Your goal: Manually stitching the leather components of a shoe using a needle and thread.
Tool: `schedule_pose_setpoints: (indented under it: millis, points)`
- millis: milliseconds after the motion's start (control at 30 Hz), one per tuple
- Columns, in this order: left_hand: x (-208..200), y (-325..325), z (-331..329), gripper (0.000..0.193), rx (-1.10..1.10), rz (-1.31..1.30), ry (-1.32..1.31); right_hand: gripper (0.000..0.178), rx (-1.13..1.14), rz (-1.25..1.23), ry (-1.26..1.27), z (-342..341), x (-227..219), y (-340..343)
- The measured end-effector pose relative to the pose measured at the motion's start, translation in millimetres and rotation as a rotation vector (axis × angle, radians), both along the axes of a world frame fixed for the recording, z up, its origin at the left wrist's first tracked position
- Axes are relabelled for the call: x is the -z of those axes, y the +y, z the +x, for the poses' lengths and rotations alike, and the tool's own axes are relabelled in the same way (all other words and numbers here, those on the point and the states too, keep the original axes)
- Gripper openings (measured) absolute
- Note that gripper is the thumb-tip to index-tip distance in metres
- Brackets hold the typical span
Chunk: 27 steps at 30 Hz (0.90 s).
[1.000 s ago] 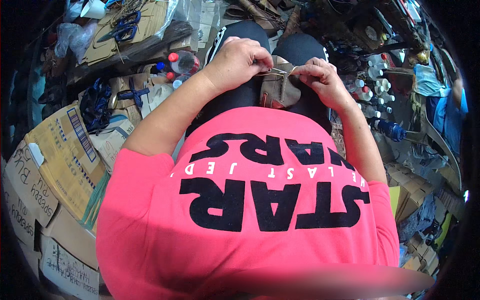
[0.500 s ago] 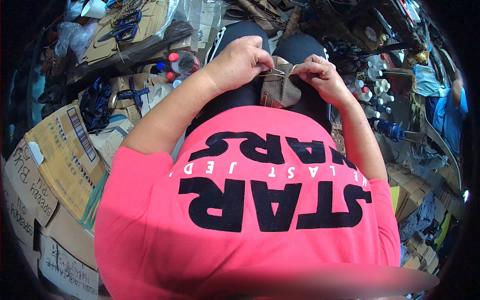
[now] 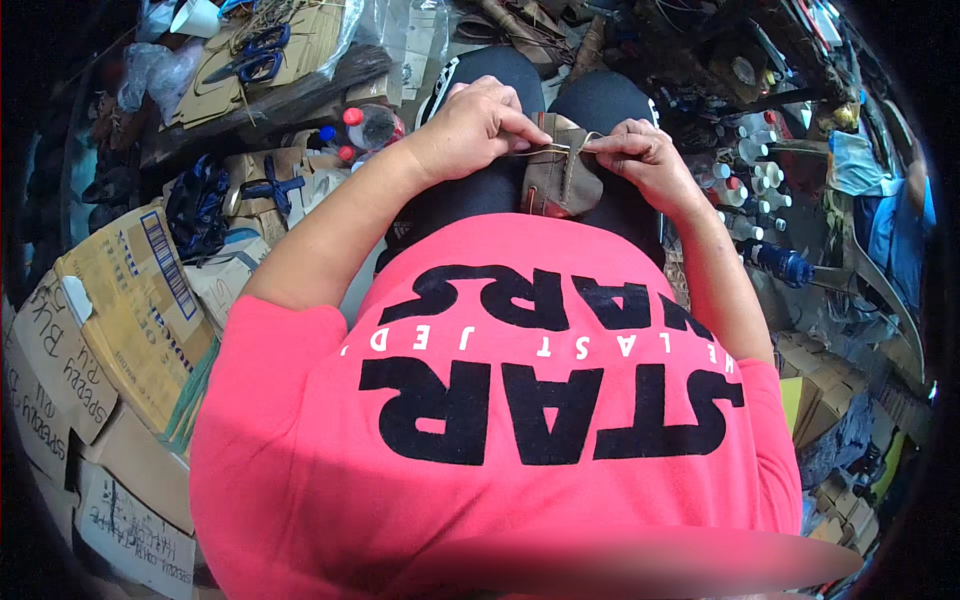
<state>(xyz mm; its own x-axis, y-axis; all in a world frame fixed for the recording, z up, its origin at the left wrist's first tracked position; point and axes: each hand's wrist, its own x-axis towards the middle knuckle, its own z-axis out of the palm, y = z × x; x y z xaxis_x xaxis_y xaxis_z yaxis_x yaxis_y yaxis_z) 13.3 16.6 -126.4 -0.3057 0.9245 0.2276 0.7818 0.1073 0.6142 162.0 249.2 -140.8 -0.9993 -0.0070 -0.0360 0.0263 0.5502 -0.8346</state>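
Note:
On my dark-trousered thighs rests a brown leather shoe upper [image 3: 565, 188], with a raised seam down its middle and a lacing eyelet on its left side. A tan thread [image 3: 537, 152] runs across its top edge. My left hand [image 3: 480, 122] is closed in a pinch on the thread at the left, index finger reaching toward the leather. At the right, my right hand [image 3: 645, 158] pinches the thread where it loops up beside the seam. A thin pale sliver like a needle lies between the hands, too small to make out surely.
Scissors [image 3: 262, 58] lie on cardboard sheets at the upper left. Red-capped bottles [image 3: 378, 127] stand left of my knees, and several small white-capped bottles [image 3: 765, 180] to the right. Cardboard boxes [image 3: 125, 300] crowd the left side. A dark blue bottle [image 3: 780, 262] lies at the right.
My left hand has shifted slightly left, its index finger straighter. The needle-like sliver, near the left fingertips before, now sits closer to the right hand. The shoe upper has stayed put.

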Motion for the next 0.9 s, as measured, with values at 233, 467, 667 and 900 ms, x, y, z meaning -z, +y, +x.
schedule_pose_setpoints:
  millis: [233, 467, 667, 900]
  points:
    - [12, 6, -8, 0.026, 0.034, 0.007, -0.118, 0.024, 0.013, 0.025, 0.061, -1, 5, -1]
    - [10, 2, -1, 0.024, -0.009, -0.003, -0.003, 0.023, -0.005, 0.064, 0.056, 1, 3, 0]
    - [9, 10, 12, 0.017, -0.11, -0.018, -0.126, 0.019, 0.041, -0.011, 0.104, -2, 3, -9]
    - [6, 18, 26, 0.021, -0.205, -0.109, -0.104, 0.02, 0.198, 0.115, -0.025, -1, -2, -21]
